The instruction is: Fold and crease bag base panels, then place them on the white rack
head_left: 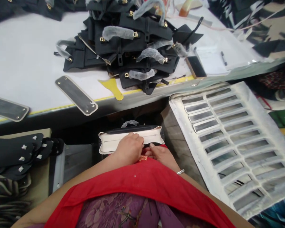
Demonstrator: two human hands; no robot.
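Note:
In front of my red apron a black handbag rests tipped, with a flat cream-coloured side facing up. A handle wrapped in clear plastic shows behind it. My left hand lies across the cream side with its fingers curled at the bag's near edge. Close beside it, my right hand grips that near edge between thumb and fingers. Its other fingers curl underneath, and a bracelet circles the wrist. Whatever lies between the fingertips is too small to make out.
Black handbags are piled on the white table. Dark base pieces and a yellow scraper lie near its edge, beside a phone. A slotted crate stands right; stacked black pieces sit left.

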